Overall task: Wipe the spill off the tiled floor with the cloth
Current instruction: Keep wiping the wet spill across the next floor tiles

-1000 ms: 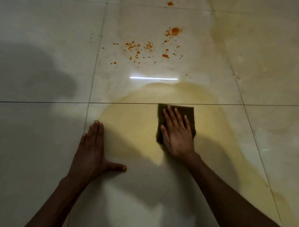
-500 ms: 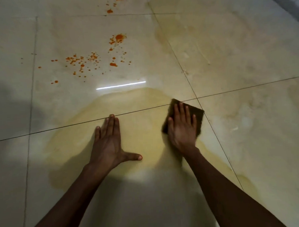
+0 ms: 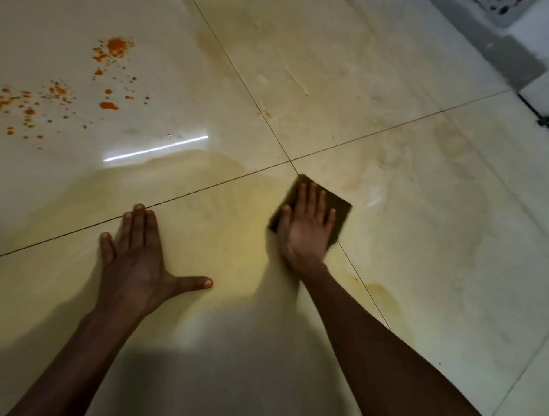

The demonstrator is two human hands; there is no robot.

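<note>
Cloth point(image 3: 336, 202) slid right, right hand point(image 3: 305, 228) flat pressing, left hand point(image 3: 134, 261) flat, two hands.

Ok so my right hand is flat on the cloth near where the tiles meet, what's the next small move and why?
Probably sweep the cloth leftward, toward your left hand. The right hand has it flat at the right edge of the yellow film, which covers the floor between your hands. The orange splatter farther off can wait.
</note>
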